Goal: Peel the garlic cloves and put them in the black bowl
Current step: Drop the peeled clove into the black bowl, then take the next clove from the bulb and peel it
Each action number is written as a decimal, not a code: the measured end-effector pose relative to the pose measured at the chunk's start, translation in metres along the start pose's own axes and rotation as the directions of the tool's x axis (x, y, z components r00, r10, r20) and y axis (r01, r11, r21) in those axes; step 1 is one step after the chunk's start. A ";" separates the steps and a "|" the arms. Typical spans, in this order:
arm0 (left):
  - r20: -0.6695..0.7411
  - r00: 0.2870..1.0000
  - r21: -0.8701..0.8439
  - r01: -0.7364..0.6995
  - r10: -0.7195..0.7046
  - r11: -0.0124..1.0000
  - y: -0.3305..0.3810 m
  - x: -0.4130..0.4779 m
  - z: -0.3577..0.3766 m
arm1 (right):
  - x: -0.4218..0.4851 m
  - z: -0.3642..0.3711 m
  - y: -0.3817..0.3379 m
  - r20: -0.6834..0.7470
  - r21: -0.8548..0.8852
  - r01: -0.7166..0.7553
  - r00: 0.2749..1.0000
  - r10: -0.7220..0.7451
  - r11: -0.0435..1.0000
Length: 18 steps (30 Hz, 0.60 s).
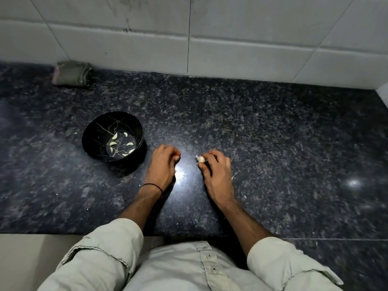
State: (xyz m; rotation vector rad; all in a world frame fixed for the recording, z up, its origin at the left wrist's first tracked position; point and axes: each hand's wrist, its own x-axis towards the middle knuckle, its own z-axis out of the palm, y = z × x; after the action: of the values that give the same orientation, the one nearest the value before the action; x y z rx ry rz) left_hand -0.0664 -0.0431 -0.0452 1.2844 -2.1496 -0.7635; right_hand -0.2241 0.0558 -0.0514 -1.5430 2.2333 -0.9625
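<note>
Dark speckled counter (273,143) is seen from above, backed by a white tiled wall (231,38). Black bowl (94,131) is set upright on the counter, left of both hands and just beside the left one. Six or so peeled cloves (113,143) are scattered on its bottom. An unpeeled garlic piece (201,159) is pinched between thumb and fingers of the right hand (216,169), low over the counter, skin still on. Left hand (162,164) is held apart from the right, with a gap between them; its fingers are curled and the tips drawn together. Whether anything is pinched there cannot be told. A thin dark band (153,185) is worn on the left wrist. Pale sleeves (109,255) are rolled up to the forearms. A few small peel scraps (232,177) are spotted on the counter near the right hand. A folded greenish cloth (71,74) is laid at the back left, against the wall, well apart from the bowl.
</note>
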 end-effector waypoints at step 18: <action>-0.313 0.903 -0.099 0.278 -0.295 0.955 -0.015 0.018 -0.107 | -0.001 0.001 -0.003 -0.043 0.069 0.012 0.999 -0.009 0.998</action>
State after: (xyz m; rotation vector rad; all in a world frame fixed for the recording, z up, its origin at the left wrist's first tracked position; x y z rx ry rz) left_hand 0.0075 -0.0866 0.0231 1.5990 -1.6904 -0.6598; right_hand -0.2209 0.0558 -0.0507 -1.5194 2.1983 -1.0733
